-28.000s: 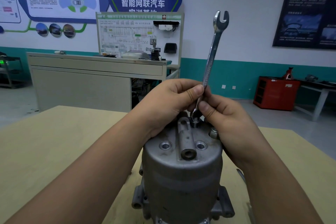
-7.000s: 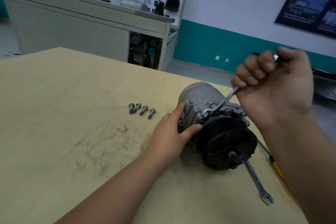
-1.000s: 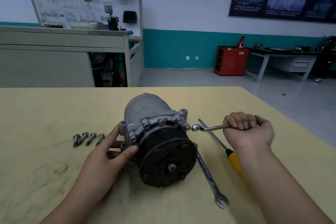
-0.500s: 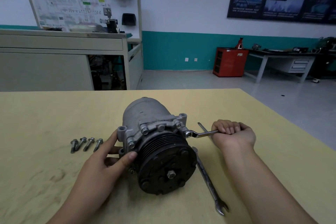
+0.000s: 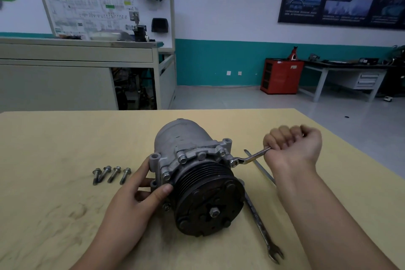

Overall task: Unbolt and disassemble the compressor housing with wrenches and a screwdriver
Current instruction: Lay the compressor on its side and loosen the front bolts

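Workshop floor lies beyond a broad tan tabletop, roomy leftward, its right edge near. Mid-tabletop the compressor lies on its side: likely heavy, rigid cast metal, apt to roll. The left hand curls its grip round the flange, a sound hold. The right hand has its grip clamped on the wrench, ring end at the flange's right. Four loose bolts lie left.
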